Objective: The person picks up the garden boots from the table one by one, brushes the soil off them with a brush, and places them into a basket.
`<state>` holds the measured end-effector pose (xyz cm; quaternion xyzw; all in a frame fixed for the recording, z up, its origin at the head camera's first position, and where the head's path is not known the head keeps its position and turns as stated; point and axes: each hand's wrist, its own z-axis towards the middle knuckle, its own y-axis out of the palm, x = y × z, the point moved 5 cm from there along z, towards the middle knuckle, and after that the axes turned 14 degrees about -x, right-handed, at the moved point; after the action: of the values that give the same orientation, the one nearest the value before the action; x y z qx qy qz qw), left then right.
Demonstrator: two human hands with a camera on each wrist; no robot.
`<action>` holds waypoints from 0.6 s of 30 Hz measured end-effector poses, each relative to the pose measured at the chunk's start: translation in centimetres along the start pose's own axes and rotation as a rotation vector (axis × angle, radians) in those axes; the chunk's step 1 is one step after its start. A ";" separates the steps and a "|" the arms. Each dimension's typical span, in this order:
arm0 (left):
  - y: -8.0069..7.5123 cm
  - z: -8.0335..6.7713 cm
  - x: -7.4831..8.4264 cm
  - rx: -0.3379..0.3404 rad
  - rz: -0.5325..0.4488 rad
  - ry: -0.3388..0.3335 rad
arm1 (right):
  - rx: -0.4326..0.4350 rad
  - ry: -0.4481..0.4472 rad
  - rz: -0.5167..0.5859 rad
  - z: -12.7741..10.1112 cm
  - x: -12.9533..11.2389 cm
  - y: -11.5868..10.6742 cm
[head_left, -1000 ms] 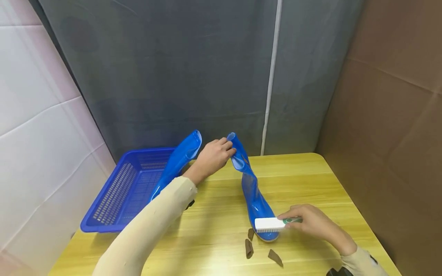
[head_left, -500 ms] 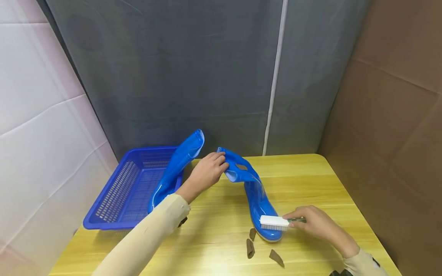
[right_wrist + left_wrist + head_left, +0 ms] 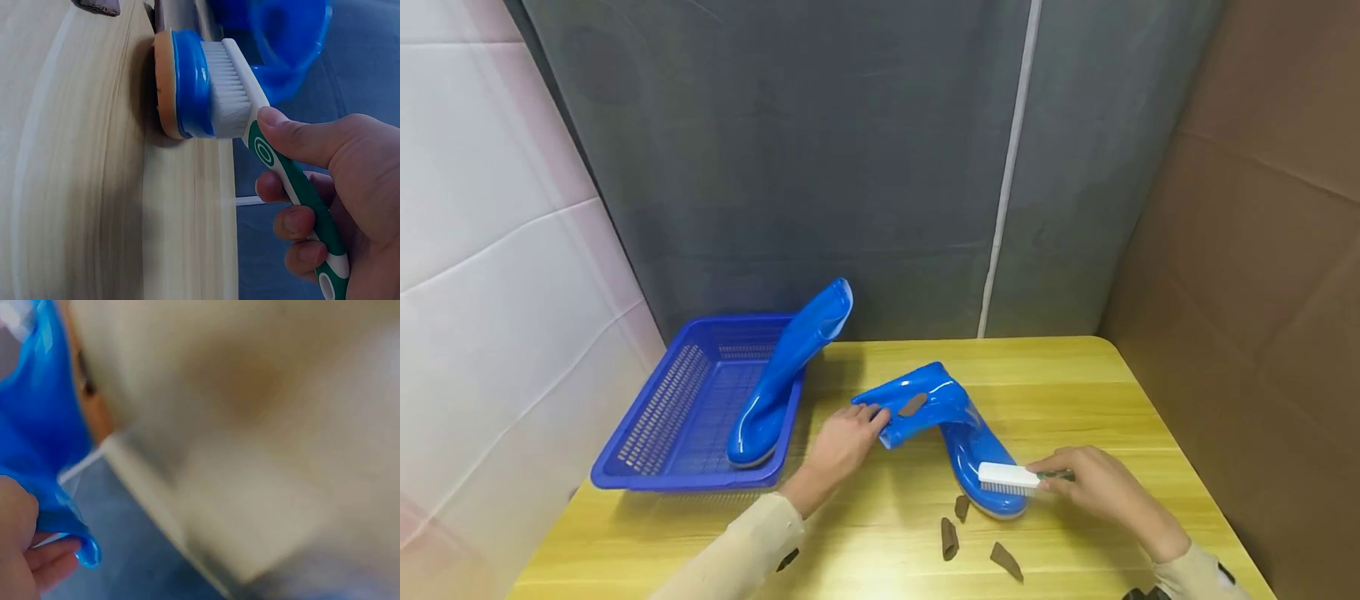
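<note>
The blue boot (image 3: 951,429) stood on the desk (image 3: 1075,392) with its shaft folded down to the left, the shaft's rim being pinched by the left hand (image 3: 842,442). A white brush (image 3: 1007,477) was held by its green handle in the right hand (image 3: 1090,483), whose grip was clamped round it, bristles pressed on the boot's toe. A second boot (image 3: 790,371) leaned in the blue basket (image 3: 655,433), and brown scraps (image 3: 951,537) lay near the toe.

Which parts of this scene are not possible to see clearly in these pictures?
- Left wrist view: motion blur hides nearly everything; only the left hand on the boot's edge shows.
- Head view: the brush covers part of the boot's toe.
- Head view: the brown scraps are too small to identify.
</note>
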<state>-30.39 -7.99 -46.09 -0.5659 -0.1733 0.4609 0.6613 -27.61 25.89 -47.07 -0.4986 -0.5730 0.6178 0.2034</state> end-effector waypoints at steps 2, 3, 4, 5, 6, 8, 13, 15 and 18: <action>0.6 -0.8 0.6 -0.031 0.004 0.014 | 0.007 0.004 -0.010 0.0 0.1 -0.1; 0.7 -1.1 0.7 -0.036 0.011 0.019 | 0.007 0.004 -0.014 0.0 0.2 -0.2; 0.7 -1.4 0.7 -0.033 0.021 0.019 | 0.008 0.002 -0.015 0.1 0.2 -0.2; 0.7 -1.7 0.7 -0.026 0.027 0.020 | 0.009 0.001 -0.018 0.1 0.2 -0.2; 0.6 -1.9 0.6 -0.013 0.030 0.022 | 0.011 0.003 -0.020 0.2 0.2 -0.3; 0.3 -2.2 0.4 0.012 0.030 0.031 | 0.011 0.000 -0.024 0.2 0.2 -0.3; -0.2 -2.9 0.4 0.080 -0.014 0.078 | 0.003 0.002 -0.024 0.3 0.4 -0.7; -0.3 -3.4 0.5 0.119 -0.034 0.095 | 0.000 0.010 -0.030 0.4 0.7 -0.9; -0.5 -4.1 0.9 0.177 -0.041 0.119 | 0.002 0.025 -0.042 0.6 1.1 -1.3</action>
<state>-26.68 -9.65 -47.07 -0.5278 -0.1039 0.4265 0.7271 -29.03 26.83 -46.41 -0.4938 -0.5803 0.6076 0.2241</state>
